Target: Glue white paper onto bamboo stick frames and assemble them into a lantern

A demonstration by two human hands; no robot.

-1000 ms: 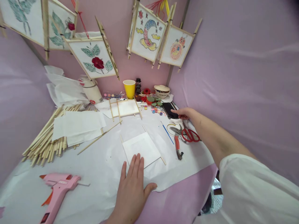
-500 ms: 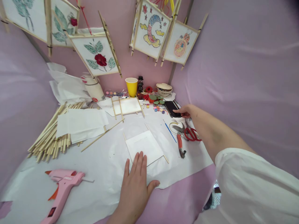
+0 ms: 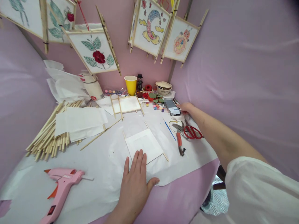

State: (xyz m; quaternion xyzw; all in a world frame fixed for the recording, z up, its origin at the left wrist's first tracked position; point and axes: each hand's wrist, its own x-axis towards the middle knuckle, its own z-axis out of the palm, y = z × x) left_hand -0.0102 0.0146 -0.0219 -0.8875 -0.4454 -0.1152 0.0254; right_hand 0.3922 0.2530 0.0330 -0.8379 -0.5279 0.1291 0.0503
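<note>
A flat white paper panel (image 3: 144,142) with thin sticks along two sides lies on the white table cover (image 3: 100,177), near the middle. The left hand (image 3: 134,185) is flat, palm down, with its fingertips on the panel's near edge. Its four fingers are straight and nearly side by side, its thumb is out wide to the right, and it is not gripping anything.

The right hand (image 3: 185,108) reaches far to the right. Its fingers are at the right edge of a phone (image 3: 175,109) with its screen lit up. I cannot tell if they are gripping it.

Nearer than the phone are red-handled scissors (image 3: 192,133), garden clippers (image 3: 179,143) and a thin blue paintbrush (image 3: 169,130). Past the panel sits a small stick frame (image 3: 129,105) with white paper, and behind it stands a yellow cup (image 3: 131,85). A bowl with a lid (image 3: 163,91) is to the right of the cup.

On the left, white paper sheets (image 3: 80,122) lie on a big pile of sticks (image 3: 50,140). A pink glue gun (image 3: 64,185) lies near, on the left. Up high hangs a lantern with a red rose (image 3: 93,51).
</note>
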